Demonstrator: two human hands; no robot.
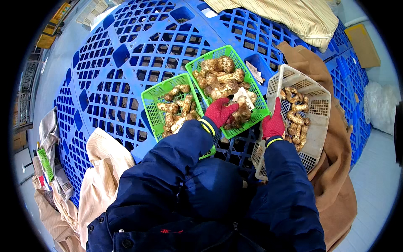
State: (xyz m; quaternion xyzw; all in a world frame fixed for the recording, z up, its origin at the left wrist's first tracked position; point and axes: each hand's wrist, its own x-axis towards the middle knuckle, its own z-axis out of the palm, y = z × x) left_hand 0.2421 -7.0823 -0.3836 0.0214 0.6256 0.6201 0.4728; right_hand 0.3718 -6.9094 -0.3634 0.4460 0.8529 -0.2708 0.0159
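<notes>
My left hand (pixel 220 111), in a red knitted glove, reaches into the right-hand green basket (pixel 263 110). Its fingers curl against a brownish mushroom (pixel 240 114) at the basket's near end, partly hiding it. Thick-stemmed mushrooms (pixel 218 75) fill the rest of this basket, with a pale paper slip (pixel 245 98) among them. My right hand (pixel 273 122), gloved the same way, grips the left wall of a greyish-white plastic basket (pixel 317 90), one finger stretched along the rim. Smaller mushrooms (pixel 297 119) lie in a band inside that basket.
Another green basket (pixel 147 101) of mushrooms stands at the left, against the first. All the baskets rest on blue lattice pallets (pixel 168 50). Brown cloth (pixel 336 185) bunches along the right, striped cloth (pixel 294 19) lies at the back, and beige cloth (pixel 105 164) at the left.
</notes>
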